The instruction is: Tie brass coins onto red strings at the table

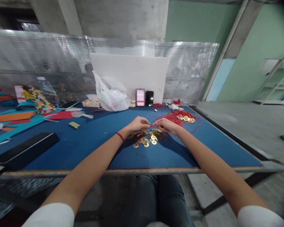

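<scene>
Coins [153, 137] lay piled on blue table [85, 151], under both hands. L hand [139, 123] apparently pinched single coin [148, 124]; R hand [167, 125] at red cord [153, 125], grip unclear. Corded batch [188, 119], far R, prob. done; near pile prob. left.

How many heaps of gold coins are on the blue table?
2: a near heap by the left hand and right hand, and a far heap to its right, with red cords. Others may be hidden behind the hands.

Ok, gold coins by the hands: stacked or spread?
Spread loosely: the gold coins lie scattered, some overlapping, on the blue table.
</scene>
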The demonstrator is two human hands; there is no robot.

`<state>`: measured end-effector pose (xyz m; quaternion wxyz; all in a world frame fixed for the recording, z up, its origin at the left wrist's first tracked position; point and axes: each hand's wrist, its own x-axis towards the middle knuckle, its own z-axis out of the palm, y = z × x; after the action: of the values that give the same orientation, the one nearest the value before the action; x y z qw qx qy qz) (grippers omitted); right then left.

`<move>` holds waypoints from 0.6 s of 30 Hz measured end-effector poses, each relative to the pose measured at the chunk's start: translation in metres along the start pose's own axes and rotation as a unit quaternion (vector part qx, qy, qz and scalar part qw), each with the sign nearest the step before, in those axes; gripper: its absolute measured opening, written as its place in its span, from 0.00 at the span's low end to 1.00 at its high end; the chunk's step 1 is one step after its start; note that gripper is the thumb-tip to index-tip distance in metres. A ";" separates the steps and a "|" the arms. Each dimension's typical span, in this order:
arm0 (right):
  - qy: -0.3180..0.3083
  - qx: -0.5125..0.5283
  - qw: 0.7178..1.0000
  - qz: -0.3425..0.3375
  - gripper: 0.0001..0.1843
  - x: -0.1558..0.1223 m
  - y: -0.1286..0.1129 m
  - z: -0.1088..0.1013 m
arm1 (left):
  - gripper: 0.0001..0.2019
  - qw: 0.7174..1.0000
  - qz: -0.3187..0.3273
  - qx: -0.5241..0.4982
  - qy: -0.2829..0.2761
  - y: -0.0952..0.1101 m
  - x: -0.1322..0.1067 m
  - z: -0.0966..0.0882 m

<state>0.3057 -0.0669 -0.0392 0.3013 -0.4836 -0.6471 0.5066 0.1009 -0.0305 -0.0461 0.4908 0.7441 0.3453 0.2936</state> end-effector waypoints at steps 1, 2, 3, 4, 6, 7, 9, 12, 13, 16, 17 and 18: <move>-0.005 -0.037 0.999 -0.006 0.14 0.000 0.001 0.000 | 0.08 1.000 0.004 0.004 -0.004 -0.001 0.001 -0.001; -0.014 -0.073 0.997 -0.013 0.15 0.000 0.001 0.000 | 0.08 1.000 0.008 0.008 -0.007 -0.002 0.001 -0.001; -0.026 -0.108 0.994 -0.022 0.17 0.000 0.002 -0.001 | 0.09 1.000 0.011 0.011 -0.011 -0.003 0.001 -0.002; -0.038 -0.142 0.989 -0.032 0.18 0.000 0.002 -0.001 | 0.09 1.000 0.014 0.012 -0.016 -0.003 0.001 -0.002; -0.047 -0.210 0.975 -0.050 0.18 0.001 0.003 -0.002 | 0.09 0.999 0.014 0.014 -0.037 -0.002 0.001 -0.001; -0.045 -0.240 0.968 -0.054 0.18 0.002 0.004 -0.002 | 0.09 0.999 0.013 0.015 -0.049 -0.002 0.000 -0.001; -0.041 -0.281 0.957 -0.055 0.16 0.006 0.007 -0.003 | 0.09 0.997 0.008 0.018 -0.069 -0.001 0.000 0.000; -0.061 -0.301 0.950 -0.052 0.14 0.010 0.012 -0.004 | 0.08 0.997 0.004 0.020 -0.077 -0.001 -0.001 0.001; -0.064 -0.305 0.948 -0.058 0.13 0.011 0.013 -0.004 | 0.08 0.997 0.003 0.024 -0.076 -0.001 -0.001 0.000; -0.044 -0.324 0.940 -0.099 0.10 0.011 0.013 -0.004 | 0.07 0.997 0.009 0.041 -0.072 -0.003 0.001 -0.001; -0.034 -0.331 0.936 -0.115 0.09 0.011 0.013 -0.004 | 0.07 0.997 0.011 0.043 -0.070 -0.003 0.001 -0.001; -0.025 -0.335 0.933 -0.129 0.09 0.011 0.012 -0.005 | 0.07 0.997 0.012 0.043 -0.067 -0.003 0.001 -0.001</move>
<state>0.3102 -0.0551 -0.0503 0.1678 -0.4564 -0.8433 0.2289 0.1003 -0.0284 -0.0488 0.4766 0.7870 0.3148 0.2334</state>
